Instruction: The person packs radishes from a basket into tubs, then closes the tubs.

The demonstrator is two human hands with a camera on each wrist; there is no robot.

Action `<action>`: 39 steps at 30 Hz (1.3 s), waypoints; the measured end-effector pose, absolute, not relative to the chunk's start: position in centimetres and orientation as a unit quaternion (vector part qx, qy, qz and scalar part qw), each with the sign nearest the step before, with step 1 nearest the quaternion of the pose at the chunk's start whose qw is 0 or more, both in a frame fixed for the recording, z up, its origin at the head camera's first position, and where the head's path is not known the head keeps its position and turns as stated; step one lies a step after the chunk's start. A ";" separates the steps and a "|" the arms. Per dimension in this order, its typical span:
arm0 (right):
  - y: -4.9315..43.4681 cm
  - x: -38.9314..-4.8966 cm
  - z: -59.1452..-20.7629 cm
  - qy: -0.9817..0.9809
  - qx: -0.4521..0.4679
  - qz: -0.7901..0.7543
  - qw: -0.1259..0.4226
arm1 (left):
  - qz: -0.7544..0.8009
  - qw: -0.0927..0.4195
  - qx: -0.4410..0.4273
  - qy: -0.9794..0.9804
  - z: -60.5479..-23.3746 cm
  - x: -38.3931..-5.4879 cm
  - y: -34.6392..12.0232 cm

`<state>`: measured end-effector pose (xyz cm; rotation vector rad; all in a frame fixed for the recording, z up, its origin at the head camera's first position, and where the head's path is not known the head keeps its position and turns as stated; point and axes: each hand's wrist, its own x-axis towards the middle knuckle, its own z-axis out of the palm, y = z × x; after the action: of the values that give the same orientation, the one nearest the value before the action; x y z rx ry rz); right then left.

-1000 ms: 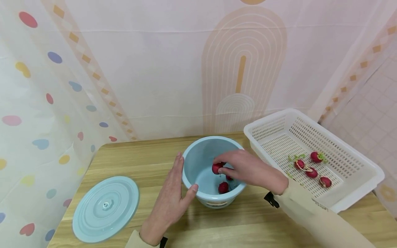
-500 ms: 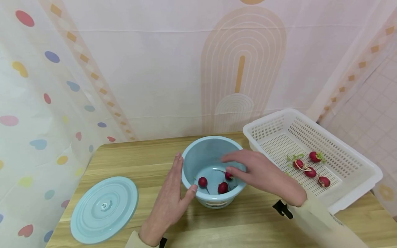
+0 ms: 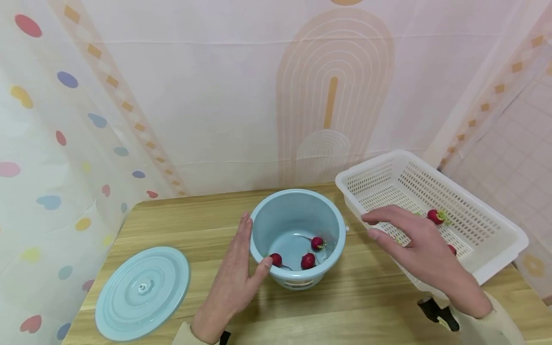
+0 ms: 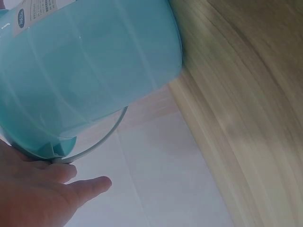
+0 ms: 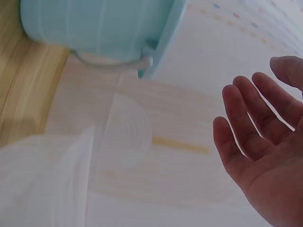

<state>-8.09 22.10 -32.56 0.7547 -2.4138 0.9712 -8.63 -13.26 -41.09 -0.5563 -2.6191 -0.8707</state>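
A light blue bucket [image 3: 297, 203] stands on the table with three red radishes inside, among them one radish [image 3: 308, 261] near the front wall. Against the bucket's left rim rests my left hand [image 3: 230, 278], its fingers straight and the thumb at the front rim. My right hand [image 3: 416, 244] hovers over the near left edge of a white plastic basket [image 3: 487, 223], holding nothing; in the right wrist view its fingers are loosely spread. One radish [image 3: 435, 216] with green stems shows in the basket, another radish [image 3: 451, 249] peeks out past the hand, and the hand hides the others.
A round light blue lid [image 3: 142, 292] lies flat on the wooden table [image 3: 207, 215] at the left. A patterned curtain [image 3: 215, 105] hangs behind the table. The bucket's wire handle [image 4: 106, 135] hangs down its far side.
My right hand let go of a radish inside the bucket, then drew back and moved right over the basket. That radish rolled to the bucket's front left. My left hand stays at the rim.
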 end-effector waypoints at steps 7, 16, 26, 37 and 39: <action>25.0 -7.2 -32.7 -0.881 0.236 0.341 0.229 | -0.306 0.158 -0.193 -0.919 -41.0 -8.6 -13.2; 27.9 -7.4 -33.8 -0.892 0.230 0.317 0.224 | -0.307 0.156 -0.193 -0.919 -41.0 -8.6 -13.3; 30.9 -8.7 -35.4 -0.899 0.270 0.289 0.190 | -0.304 0.160 -0.195 -0.919 -41.1 -8.6 -13.3; 32.9 -9.9 -36.6 -0.926 0.259 0.264 0.072 | -0.304 0.159 -0.194 -0.919 -40.9 -8.6 -13.2; 33.2 -10.3 -36.9 -0.928 0.262 0.262 0.050 | -0.304 0.159 -0.193 -0.919 -40.9 -8.6 -13.2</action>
<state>-10.29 33.24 -36.87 0.7965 -2.8241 0.7983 -8.61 -13.22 -40.92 -0.5530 -2.6288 -0.8683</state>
